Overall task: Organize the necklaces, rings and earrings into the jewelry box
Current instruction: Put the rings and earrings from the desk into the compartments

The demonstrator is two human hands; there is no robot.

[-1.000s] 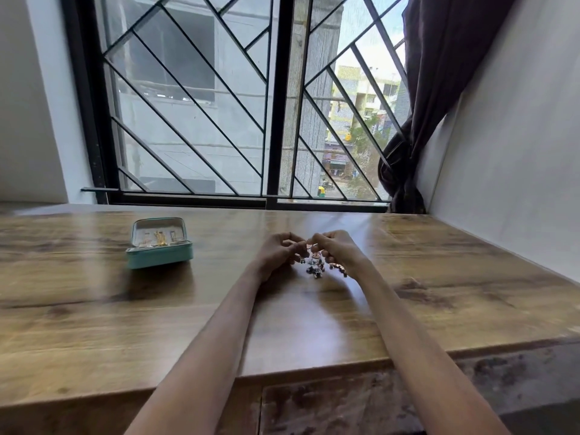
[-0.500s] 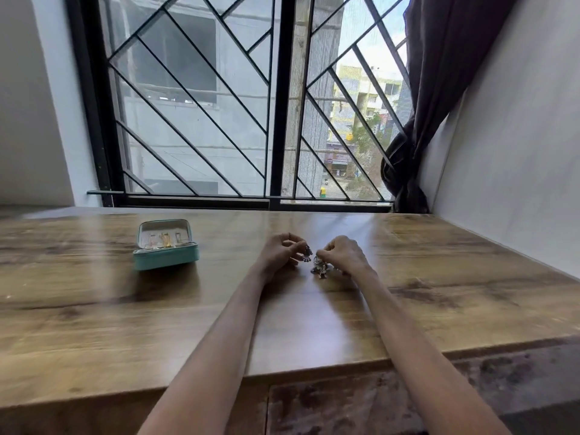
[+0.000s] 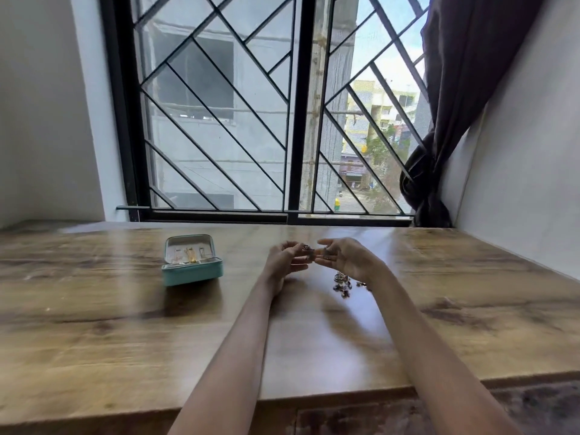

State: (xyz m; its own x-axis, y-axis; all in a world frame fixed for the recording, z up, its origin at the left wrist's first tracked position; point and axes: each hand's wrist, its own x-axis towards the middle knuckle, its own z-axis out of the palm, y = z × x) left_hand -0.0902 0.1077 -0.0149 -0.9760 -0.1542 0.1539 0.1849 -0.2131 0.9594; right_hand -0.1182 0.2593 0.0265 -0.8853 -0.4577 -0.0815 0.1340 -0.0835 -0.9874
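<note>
Wood-grain tabletop under a barred window, dark curtain bunched at the right, white walls on both sides. Open teal jewelry box with a pale lining standing left of centre, small gold pieces visible inside, too small to sort out. Left hand and right hand raised just above the wood, close together, each grip pinching one end of a small dark metal jewelry piece; fingers curled on the left, looser and partly spread on the right. Exact type of piece unclear, blurred and tiny. Loose cluster of dark metal jewelry lying on the wood just below the right wrist, well apart from the box.

Handling, as a judgement: light, hard, slippery little items, likely linked or tangled, with hooks and chains prone to snagging; best taken by fingertip pinch at a solid part such as a pendant or ring band, not dragged by a thin chain. Small drops probably harmless, but rolling possible.

Plenty of bare wood between hands and box, nothing in the way of a leftward carry. Front edge of the tabletop well behind the pile; far edge meets the window sill. Box compartments narrow, so a slow, low placement seems wise.
</note>
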